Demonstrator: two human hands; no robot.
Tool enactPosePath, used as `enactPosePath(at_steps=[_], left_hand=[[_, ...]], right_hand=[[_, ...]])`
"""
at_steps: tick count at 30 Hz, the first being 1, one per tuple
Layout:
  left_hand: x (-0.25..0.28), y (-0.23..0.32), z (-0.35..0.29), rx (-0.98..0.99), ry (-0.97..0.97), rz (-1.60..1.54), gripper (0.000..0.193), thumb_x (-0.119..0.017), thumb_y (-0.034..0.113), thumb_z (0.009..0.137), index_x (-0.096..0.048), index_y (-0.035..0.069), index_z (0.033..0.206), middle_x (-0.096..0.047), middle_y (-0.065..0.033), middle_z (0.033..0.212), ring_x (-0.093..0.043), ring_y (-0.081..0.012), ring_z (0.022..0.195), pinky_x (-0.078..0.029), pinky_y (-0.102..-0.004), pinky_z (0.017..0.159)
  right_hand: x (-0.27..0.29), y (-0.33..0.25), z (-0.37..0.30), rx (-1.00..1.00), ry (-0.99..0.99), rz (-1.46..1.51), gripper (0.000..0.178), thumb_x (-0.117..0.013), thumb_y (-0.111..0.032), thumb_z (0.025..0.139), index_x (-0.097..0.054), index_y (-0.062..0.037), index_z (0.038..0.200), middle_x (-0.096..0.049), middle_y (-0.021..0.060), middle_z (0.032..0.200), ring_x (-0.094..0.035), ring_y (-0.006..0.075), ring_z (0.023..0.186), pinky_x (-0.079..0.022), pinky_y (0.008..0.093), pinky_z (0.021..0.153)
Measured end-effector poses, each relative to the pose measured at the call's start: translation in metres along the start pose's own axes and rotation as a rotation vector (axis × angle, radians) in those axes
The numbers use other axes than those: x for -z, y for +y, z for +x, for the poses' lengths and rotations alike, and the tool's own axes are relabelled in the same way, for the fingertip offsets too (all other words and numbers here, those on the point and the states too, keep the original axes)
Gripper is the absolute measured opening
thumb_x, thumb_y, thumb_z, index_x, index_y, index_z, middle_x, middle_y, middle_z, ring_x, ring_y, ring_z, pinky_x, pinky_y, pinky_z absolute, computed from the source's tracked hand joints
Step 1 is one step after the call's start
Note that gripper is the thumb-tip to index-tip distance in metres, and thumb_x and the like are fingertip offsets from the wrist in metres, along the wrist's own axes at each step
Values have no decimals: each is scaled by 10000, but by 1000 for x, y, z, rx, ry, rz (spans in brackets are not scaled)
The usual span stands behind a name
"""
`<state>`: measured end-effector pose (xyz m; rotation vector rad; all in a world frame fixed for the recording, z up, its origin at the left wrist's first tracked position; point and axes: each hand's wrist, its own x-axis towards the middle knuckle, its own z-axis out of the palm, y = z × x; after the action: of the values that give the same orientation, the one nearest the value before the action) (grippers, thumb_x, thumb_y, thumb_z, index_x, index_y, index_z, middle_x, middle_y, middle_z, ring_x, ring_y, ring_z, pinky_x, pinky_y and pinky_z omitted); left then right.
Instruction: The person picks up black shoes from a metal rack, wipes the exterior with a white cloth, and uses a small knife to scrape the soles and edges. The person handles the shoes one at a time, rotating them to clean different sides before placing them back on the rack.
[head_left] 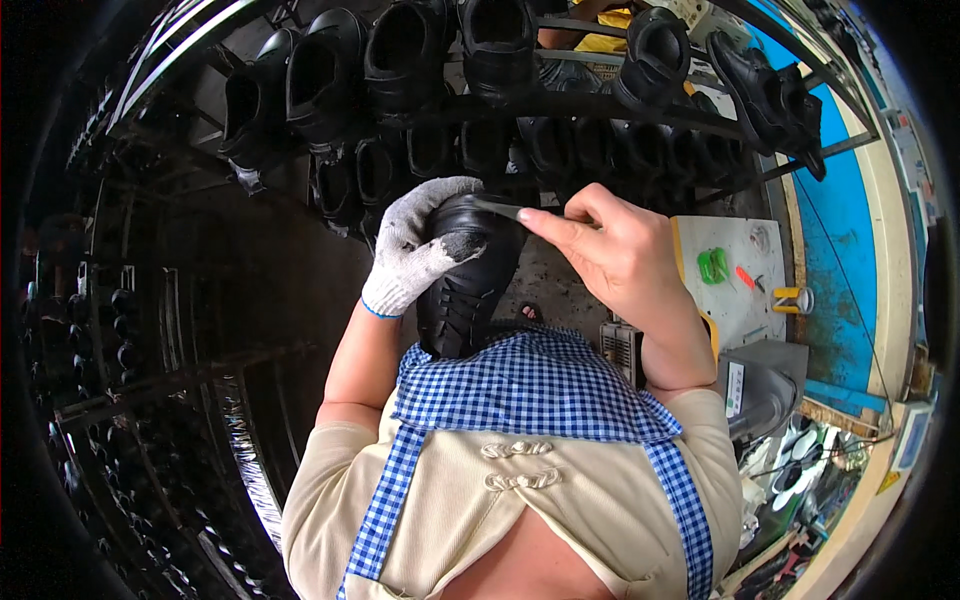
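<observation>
My left hand [408,250], in a whitish knit glove with a darkened thumb tip, is closed around the toe end of a black lace-up shoe [462,305]. The shoe points away from me, its heel end close to my blue checked apron [540,385]. Bare, my right hand [625,250] pinches a thin, flat, greyish tool [498,208]. The tool's far end meets the shoe's toe edge beside my left fingers. Its exact kind cannot be made out, and its grip end is hidden in my hand.
Ahead stands a metal rack [570,108] with rows of black shoes [495,45]. At right, a white tabletop [735,300] bears a green item [713,266], a red-handled tool [748,278] and a yellow-and-white cylinder [793,300]. A grey machine [775,375] sits nearer me. Dark racks [170,385] fill the left.
</observation>
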<state>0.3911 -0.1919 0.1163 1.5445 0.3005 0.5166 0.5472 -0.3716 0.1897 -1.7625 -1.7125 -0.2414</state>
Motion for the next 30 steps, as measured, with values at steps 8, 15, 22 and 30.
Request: enactPosePath(at_steps=[8, 15, 22, 30], left_hand=[[4, 2, -2, 14, 58, -36, 594, -796, 226, 672, -619, -20, 1183, -656, -86, 1089, -624, -161, 1004, -495, -308, 922], [8, -2, 0, 1, 48, -30, 614, -802, 240, 672, -613, -15, 1198, -653, -88, 1095, -619, -167, 1017, -488, -314, 936], [9, -1, -2, -12, 52, -55, 620, -810, 225, 669, -608, -5, 1209, -643, -79, 1126, -608, -168, 1044, -474, -317, 956], [76, -49, -20, -204, 577, -409, 832, -605, 652, 833, -462, 26, 1362, -582, -118, 1264, -581, -241, 1133, -484, -398, 992]], right_hand=[[15, 15, -9, -19, -123, -2, 318, -742, -67, 755, -756, -196, 1045, -540, 23, 719, -550, 140, 524, -452, 275, 459], [-1, 14, 1, 18, -84, -11, 330, -739, -65, 762, -748, -193, 1067, -537, 17, 740, -557, 134, 542, -469, 276, 470], [-32, 24, -2, -75, 67, 161, 346, -738, -59, 795, -712, -149, 1128, -571, 37, 777, -587, 146, 587, -483, 265, 516], [-94, 61, -96, -549, -211, 441, 636, -834, -301, 756, -584, -94, 1302, -569, 47, 710, -541, 121, 614, -465, 263, 564]])
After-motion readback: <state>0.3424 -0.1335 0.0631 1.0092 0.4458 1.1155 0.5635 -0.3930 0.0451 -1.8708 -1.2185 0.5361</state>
